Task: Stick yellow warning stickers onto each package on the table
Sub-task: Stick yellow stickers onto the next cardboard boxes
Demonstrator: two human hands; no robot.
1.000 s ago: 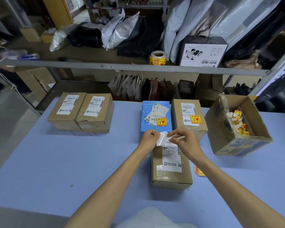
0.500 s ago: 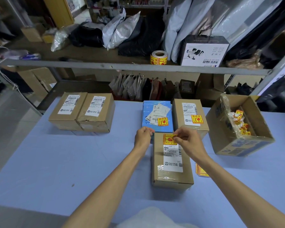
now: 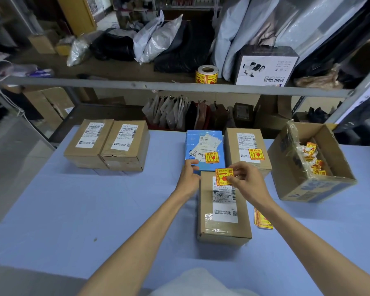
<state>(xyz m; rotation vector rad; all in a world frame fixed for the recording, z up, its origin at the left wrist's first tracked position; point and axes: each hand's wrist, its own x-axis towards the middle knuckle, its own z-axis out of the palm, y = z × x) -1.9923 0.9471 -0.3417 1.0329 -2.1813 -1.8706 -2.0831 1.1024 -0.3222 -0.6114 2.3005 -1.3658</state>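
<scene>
The right hand (image 3: 247,181) pinches the yellow sticker (image 3: 223,175) over the far end of the near box (image 3: 222,229). The left hand (image 3: 188,178) is released, just left of that end.

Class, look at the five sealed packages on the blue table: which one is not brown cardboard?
The blue package, at the far edge, directly left of the stickered brown box. The other four are brown cardboard.
</scene>
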